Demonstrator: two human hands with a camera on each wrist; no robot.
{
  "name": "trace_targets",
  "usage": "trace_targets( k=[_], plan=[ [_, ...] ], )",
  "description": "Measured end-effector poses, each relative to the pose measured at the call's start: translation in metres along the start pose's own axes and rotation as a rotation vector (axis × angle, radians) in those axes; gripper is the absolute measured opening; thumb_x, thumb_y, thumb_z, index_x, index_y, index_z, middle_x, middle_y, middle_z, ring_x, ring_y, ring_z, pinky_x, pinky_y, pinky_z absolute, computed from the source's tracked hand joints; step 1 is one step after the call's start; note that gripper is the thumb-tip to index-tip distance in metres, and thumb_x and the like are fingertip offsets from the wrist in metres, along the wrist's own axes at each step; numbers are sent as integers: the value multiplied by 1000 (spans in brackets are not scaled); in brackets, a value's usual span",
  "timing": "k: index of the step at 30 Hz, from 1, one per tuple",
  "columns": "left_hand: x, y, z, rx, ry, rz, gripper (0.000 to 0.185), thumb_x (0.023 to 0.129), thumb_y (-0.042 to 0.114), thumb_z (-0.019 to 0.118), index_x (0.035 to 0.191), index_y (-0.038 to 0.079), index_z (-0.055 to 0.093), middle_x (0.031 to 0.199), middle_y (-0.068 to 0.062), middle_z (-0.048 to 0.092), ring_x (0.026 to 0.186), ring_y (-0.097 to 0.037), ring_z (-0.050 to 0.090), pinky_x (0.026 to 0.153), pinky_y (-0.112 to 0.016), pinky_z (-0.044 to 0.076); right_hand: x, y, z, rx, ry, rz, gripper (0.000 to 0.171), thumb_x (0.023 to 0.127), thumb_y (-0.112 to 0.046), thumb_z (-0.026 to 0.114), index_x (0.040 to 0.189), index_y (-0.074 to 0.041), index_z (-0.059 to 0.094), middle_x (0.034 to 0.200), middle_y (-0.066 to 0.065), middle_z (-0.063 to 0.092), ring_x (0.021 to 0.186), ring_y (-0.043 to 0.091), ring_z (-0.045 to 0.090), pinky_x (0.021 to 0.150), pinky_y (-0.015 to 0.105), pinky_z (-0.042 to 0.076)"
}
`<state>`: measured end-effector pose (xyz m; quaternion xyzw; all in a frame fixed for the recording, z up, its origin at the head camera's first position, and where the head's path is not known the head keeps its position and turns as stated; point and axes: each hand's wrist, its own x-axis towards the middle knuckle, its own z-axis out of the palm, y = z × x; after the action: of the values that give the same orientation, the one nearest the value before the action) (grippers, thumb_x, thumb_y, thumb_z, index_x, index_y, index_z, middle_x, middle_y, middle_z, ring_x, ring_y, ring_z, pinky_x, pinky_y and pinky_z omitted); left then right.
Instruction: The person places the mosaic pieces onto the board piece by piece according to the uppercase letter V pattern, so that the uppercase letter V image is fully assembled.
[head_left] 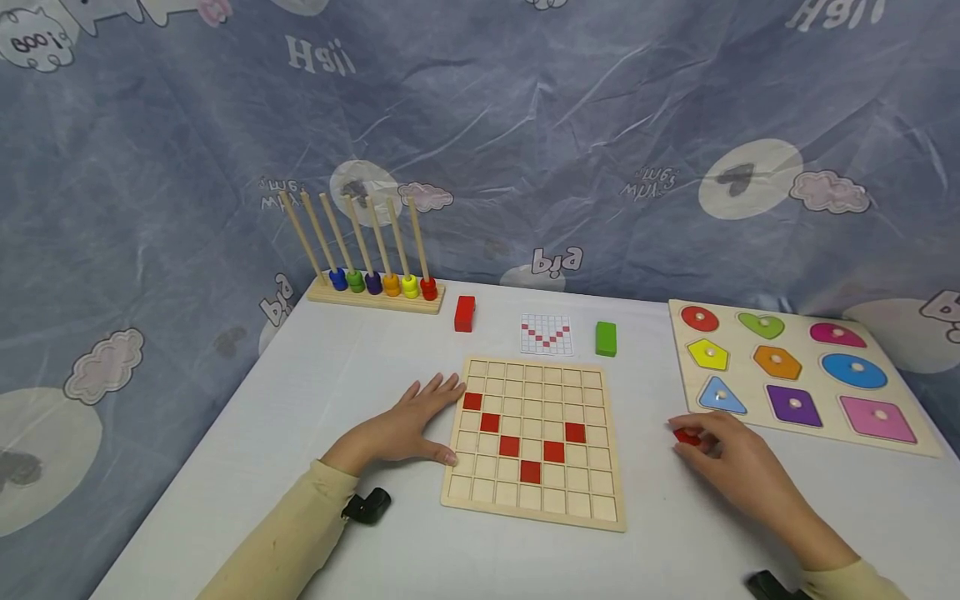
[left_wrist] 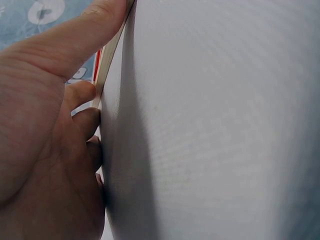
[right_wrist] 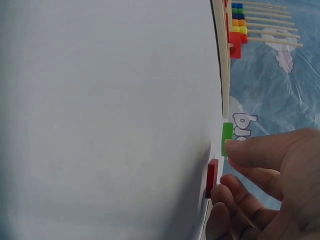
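Note:
A wooden grid board [head_left: 485,492] lies on the white table, with several red square tiles [head_left: 530,472] in its cells in a V-like slant. At the board's left edge my left hand [head_left: 405,425] rests with spread fingers, its thumb touching the frame. Right of the board, just above the table, my right hand [head_left: 731,454] pinches a red tile [head_left: 686,437] between thumb and fingers. The same tile [right_wrist: 212,178] stands on edge by the fingertips in the right wrist view. Behind the board lies a small printed grid card [head_left: 546,334] with a red V pattern.
A red block [head_left: 465,313] and a green block [head_left: 606,339] flank the card. Back left stands a wooden peg rack [head_left: 375,302] with coloured beads. A shape puzzle board [head_left: 742,367] with knobbed pieces lies at the right. A printed cloth [head_left: 480,150] hangs behind the table.

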<state>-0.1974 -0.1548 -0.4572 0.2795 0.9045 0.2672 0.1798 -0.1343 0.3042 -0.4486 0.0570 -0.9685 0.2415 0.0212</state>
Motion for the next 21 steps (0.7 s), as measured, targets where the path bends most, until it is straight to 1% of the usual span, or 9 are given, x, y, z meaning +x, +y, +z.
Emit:
trace_targets(
  k=[3, 9, 13, 21],
  plan=[
    [0, 0, 0, 1, 0, 0, 110, 78, 47, 86, 163, 14, 25, 170, -8, 13, 157, -31, 1, 125, -52, -4, 0, 3, -1, -9, 1, 12, 35, 85, -13, 83, 118, -8, 74, 107, 11, 65, 86, 22, 57, 63, 26, 48],
    [0, 0, 0, 2, -1, 2, 109, 78, 47, 86, 163, 14, 25, 170, -8, 13, 157, -30, 1, 125, -52, -4, 2, 7, -1, -21, -15, 60, 42, 84, -13, 83, 123, -2, 70, 103, 13, 63, 87, 24, 57, 66, 32, 50],
    [0, 0, 0, 2, -3, 3, 109, 78, 47, 86, 163, 15, 25, 170, -7, 13, 157, -30, 1, 125, -52, -4, 4, 8, -2, -29, -17, 72, 44, 84, -13, 82, 124, 1, 68, 102, 13, 63, 86, 24, 56, 65, 31, 50],
    [1, -1, 0, 10, -3, 0, 109, 79, 47, 85, 163, 14, 25, 170, -8, 13, 157, -31, 1, 125, -53, -3, 6, 9, 0, -31, -29, 80, 42, 84, -10, 81, 122, 3, 68, 98, 11, 66, 85, 23, 58, 66, 31, 51]
  ],
)
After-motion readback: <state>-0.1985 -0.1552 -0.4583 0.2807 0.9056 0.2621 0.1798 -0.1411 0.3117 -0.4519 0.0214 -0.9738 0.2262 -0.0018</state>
